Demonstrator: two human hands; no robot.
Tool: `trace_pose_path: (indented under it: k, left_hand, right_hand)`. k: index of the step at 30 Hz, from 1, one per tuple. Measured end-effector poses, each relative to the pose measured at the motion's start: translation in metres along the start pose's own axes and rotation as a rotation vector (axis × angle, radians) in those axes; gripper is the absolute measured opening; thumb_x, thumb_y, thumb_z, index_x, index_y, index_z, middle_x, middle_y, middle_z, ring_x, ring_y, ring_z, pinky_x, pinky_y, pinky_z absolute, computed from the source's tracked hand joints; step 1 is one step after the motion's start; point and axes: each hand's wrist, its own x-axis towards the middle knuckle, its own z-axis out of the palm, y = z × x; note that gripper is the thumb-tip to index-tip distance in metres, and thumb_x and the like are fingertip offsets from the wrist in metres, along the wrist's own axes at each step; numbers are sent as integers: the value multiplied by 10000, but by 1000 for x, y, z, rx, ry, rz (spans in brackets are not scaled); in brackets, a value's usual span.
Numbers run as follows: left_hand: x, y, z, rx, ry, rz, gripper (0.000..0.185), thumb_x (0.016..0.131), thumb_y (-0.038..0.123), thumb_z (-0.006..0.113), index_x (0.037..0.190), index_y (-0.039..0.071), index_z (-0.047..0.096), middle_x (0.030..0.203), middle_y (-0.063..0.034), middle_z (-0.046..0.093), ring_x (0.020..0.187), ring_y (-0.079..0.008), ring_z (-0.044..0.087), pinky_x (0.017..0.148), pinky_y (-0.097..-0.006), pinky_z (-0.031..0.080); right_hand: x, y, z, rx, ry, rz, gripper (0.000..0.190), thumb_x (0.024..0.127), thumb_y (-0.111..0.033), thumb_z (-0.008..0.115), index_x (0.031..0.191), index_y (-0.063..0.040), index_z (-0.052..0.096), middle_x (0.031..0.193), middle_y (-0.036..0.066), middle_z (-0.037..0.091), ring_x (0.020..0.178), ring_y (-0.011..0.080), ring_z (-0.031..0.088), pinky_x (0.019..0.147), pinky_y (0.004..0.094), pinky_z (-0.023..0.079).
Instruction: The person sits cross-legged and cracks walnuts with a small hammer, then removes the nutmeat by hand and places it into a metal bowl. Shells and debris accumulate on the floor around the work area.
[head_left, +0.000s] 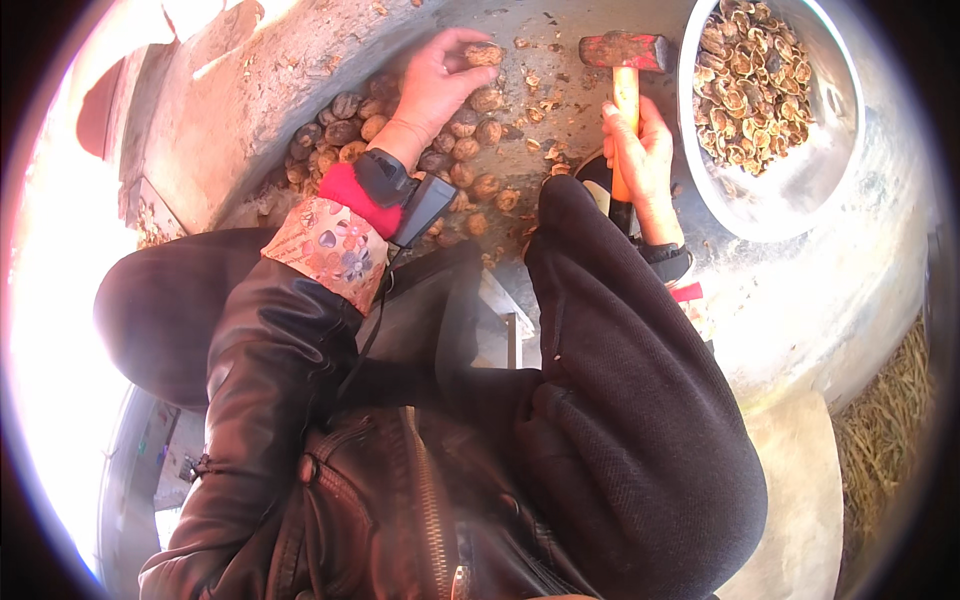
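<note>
Between the thumb and fingers of my left hand is a whole walnut, held at the far edge of a walnut pile. That pile of walnuts in their shells spreads over the concrete floor below and beside the hand. My right hand grips the wooden handle of a sledgehammer. Its worn red steel head points away from me, to the right of the held walnut. The lower end of the handle passes down beside my right knee.
A metal basin with many broken walnut shells stands at the right. Shell fragments litter the concrete floor between walnuts and hammer. A low concrete wall rises at the left. Dry straw lies at the lower right.
</note>
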Motion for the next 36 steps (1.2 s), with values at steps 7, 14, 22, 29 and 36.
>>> trace_pose_path:
  k: [7, 14, 22, 29, 36]
  left_hand:
    - [8, -10, -28, -467, -91, -247, 279, 854, 33, 587, 1129, 2, 548, 1021, -95, 606, 959, -220, 608, 805, -309, 489]
    - [2, -10, -34, -405, -105, -286, 167, 869, 153, 623, 990, 39, 614, 899, -47, 613, 803, -150, 576, 690, -272, 466]
    - [-3, -11, -30, 572, -72, -98, 168, 804, 228, 656, 886, 82, 671, 785, -36, 636, 727, -165, 591, 648, -292, 475]
    - [-6, 15, -27, 1045, -326, -203, 168, 733, 255, 636, 819, 118, 680, 850, -65, 673, 847, -287, 634, 743, -394, 502]
    - [-10, 17, -20, 1137, -394, -284, 147, 713, 251, 671, 816, 147, 683, 856, -63, 672, 860, -275, 634, 743, -393, 501]
  right_hand:
    - [0, -5, -5, -952, 284, -385, 330, 817, -171, 643, 1104, -34, 555, 1001, 173, 598, 869, 366, 581, 755, 408, 483]
    - [7, -11, 42, -640, -315, -535, 321, 777, -75, 625, 1094, -92, 583, 978, 102, 602, 922, 307, 588, 783, 401, 481]
    - [17, 0, 78, -753, -468, -674, 245, 762, -96, 580, 1004, -125, 554, 939, 119, 556, 879, 361, 584, 717, 461, 482]
    - [10, 17, 62, -698, -641, -532, 155, 772, -83, 592, 927, -72, 602, 833, 109, 606, 800, 309, 613, 679, 394, 492]
    - [24, 15, 76, -656, -412, -494, 116, 779, -160, 580, 869, -88, 596, 802, 124, 632, 786, 346, 608, 670, 449, 485]
